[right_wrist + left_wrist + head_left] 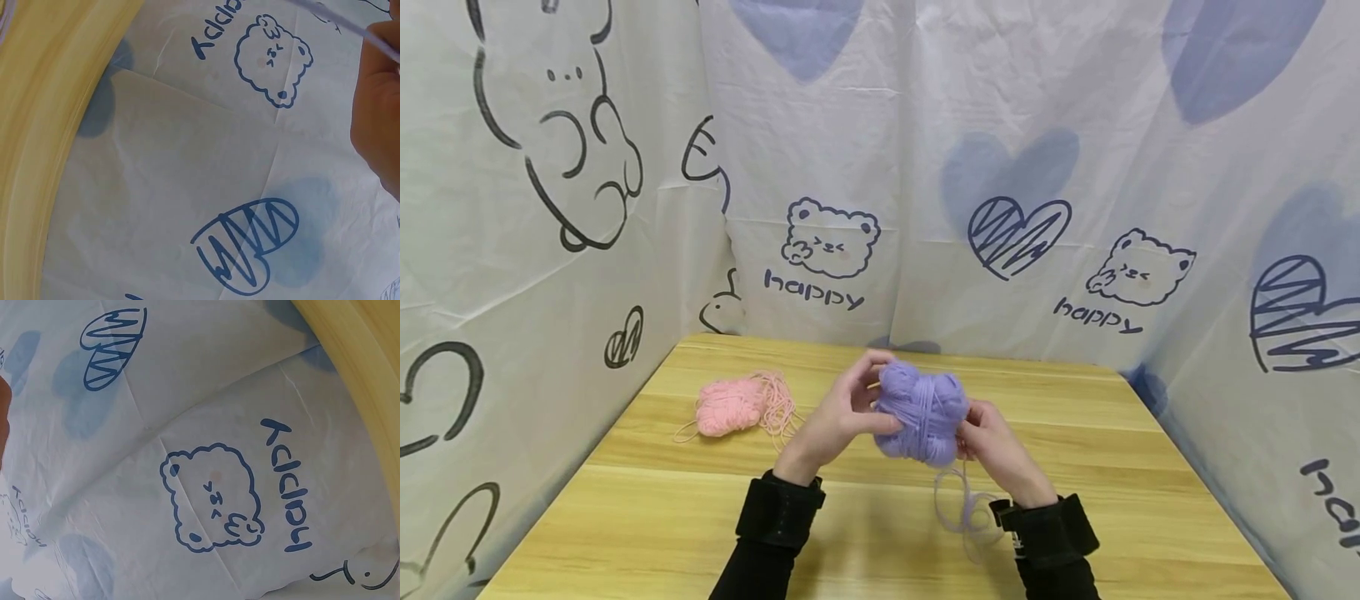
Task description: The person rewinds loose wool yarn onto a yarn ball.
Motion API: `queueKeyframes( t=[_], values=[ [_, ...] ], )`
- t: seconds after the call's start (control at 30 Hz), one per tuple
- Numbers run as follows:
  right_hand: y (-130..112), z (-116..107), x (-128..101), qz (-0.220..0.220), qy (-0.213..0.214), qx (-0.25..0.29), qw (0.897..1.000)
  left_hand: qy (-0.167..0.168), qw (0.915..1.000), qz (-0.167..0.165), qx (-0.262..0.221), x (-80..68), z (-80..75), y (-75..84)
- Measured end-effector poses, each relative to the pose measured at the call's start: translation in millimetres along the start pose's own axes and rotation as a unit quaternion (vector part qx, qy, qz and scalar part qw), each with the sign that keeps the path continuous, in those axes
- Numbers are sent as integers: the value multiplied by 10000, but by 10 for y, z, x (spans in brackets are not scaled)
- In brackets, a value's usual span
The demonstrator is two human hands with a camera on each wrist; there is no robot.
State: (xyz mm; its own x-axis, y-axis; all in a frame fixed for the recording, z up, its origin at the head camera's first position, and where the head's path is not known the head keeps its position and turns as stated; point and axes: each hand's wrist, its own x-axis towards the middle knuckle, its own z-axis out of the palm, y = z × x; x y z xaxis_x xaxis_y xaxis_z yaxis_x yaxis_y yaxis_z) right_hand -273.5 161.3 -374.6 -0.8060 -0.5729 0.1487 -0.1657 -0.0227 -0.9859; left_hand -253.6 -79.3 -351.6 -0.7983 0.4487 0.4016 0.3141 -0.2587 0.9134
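a: where is the purple yarn ball right now?

b: you hold it up in the air over the middle of the wooden counter. your left hand is on its left side, and the fingers curl round it, with the thumb on the front. your right hand is low on its right side, and its fingers look curled in on the yarn there. so both hands grip the ball.

a: what is that hanging down?

b: a loose purple strand drops from the ball and loops near your right wrist, down to the counter.

a: what could go wrong?

b: i think the loose strand could catch on your black wrist strap. then a pull would make a knot or drag yarn off the ball. the ball is soft and round too, so if your grip gets lazy it could roll out and fall on the counter.

a: what else is near?

b: a pink yarn bundle lies on the counter, to the left of your hands, with messy threads beside it. if the purple strand swings over there, the two could tangle. the wrist views show mostly the bear cloth.
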Motion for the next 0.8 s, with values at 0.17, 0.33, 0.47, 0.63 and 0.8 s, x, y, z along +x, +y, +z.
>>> queueKeyframes(
  t=[0.17, 0.33, 0.47, 0.63, 0.8],
  values=[
    [-15, -12, -4, 35, 216, 30, 9998, -656, 9974, -72, 292, -3, -7, -27],
    [-64, 0, -17, 21, 596, 13, 9982, -828, 9927, -251, 839, -1, -8, -66],
    [-104, 22, -30, -248, 998, 51, 9947, -763, 9872, -370, 1350, 17, 1, -97],
    [-157, 40, -63, -583, 1242, 165, 9904, -454, 9828, -419, 1742, 37, 2, -138],
    [-205, 54, -98, -714, 1189, 110, 9903, -40, 9802, -483, 1922, 53, -2, -169]
  ],
)
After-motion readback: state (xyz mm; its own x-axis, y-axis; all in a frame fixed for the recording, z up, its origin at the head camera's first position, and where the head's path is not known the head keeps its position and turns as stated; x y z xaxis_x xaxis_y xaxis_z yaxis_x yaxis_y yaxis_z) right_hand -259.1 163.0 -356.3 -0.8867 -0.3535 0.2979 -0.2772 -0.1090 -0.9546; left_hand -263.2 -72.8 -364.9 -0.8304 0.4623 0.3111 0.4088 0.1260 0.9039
